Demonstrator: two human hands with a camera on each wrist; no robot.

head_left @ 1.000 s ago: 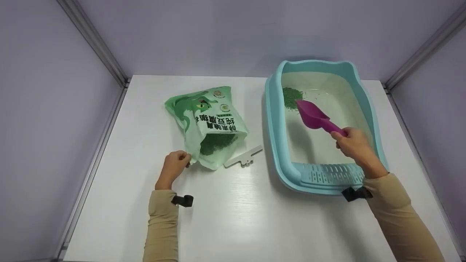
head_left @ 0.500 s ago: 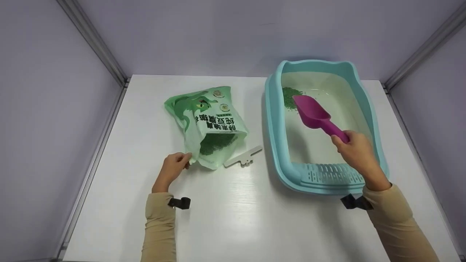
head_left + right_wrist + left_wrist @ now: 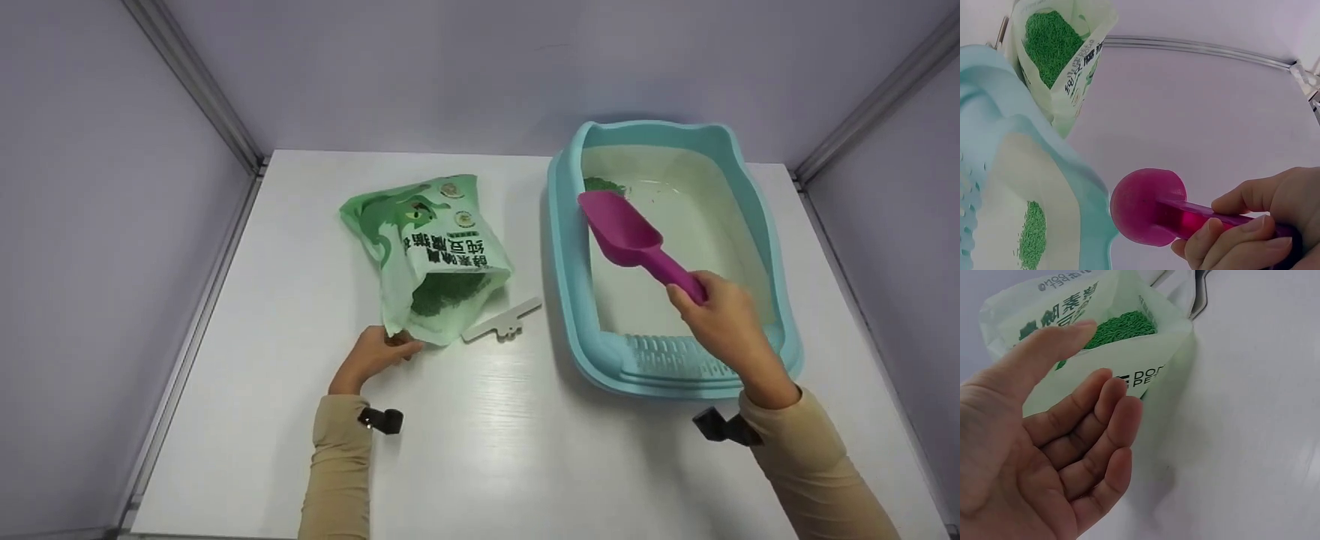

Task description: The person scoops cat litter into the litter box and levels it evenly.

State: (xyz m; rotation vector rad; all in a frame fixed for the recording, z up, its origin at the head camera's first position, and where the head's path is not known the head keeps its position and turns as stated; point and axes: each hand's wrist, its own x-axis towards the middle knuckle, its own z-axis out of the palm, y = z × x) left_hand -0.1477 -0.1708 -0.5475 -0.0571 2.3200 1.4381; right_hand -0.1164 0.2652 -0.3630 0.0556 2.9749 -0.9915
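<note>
From my head, I see my right hand (image 3: pixel 724 315) wrapped round the handle of the magenta scoop (image 3: pixel 619 229), raised over the blue tray (image 3: pixel 564 247). The scoop's long axis runs diagonally, handle near and right, tip pointing far left over the tray's left rim, beside a patch of green pellets (image 3: pixel 600 184). My left hand (image 3: pixel 375 352) is just beside the near left corner of the green bag (image 3: pixel 450 225), whose mouth faces near. A strip of white table (image 3: pixel 480 450) separates bag and tray, the pale clip (image 3: pixel 502 322) lying across its near end; nearer, the surface spreads wide between my forearms.

From my left wrist, that hand is loosely cupped, thumb apart, grasping nothing; whether its back touches the bag I can't tell. Past my thumb, the open mouth shows pellets inside.

From my right wrist, my fingers close firmly on the handle, the scoop's rounded end outward.
</note>
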